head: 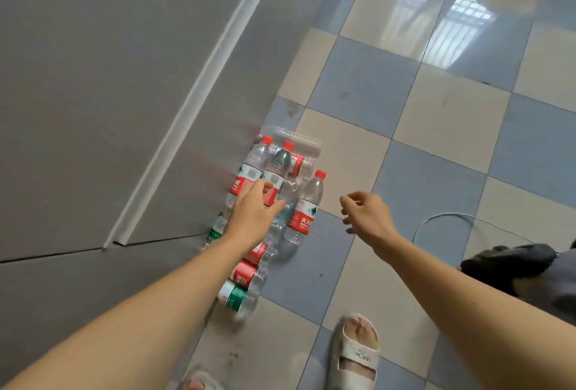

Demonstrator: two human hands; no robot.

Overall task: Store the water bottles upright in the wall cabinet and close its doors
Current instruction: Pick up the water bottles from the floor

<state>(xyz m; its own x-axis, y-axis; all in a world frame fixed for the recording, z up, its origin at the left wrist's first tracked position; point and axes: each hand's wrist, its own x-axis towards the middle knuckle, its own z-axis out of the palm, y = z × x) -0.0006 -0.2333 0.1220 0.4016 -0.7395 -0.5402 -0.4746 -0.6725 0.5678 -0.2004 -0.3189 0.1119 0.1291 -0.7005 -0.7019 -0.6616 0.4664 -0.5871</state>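
Several clear plastic water bottles with red caps and red or green labels lie in a pile on the tiled floor beside a grey cabinet front (93,93). One red-label bottle (304,212) lies at the pile's right side. My left hand (254,213) hovers over the middle of the pile with its fingers loosely curled, holding nothing that I can see. To the right of the bottles, my right hand (363,213) hangs above the floor, fingers loosely curled and empty. More bottles (243,286) lie nearer to me, partly hidden by my left forearm.
The grey cabinet doors are closed, with a pale strip (199,90) between them. The floor has blue and beige tiles. A white cable (448,218) lies at right beside a dark object (508,260). My sandalled right foot (357,352) stands near the bottles.
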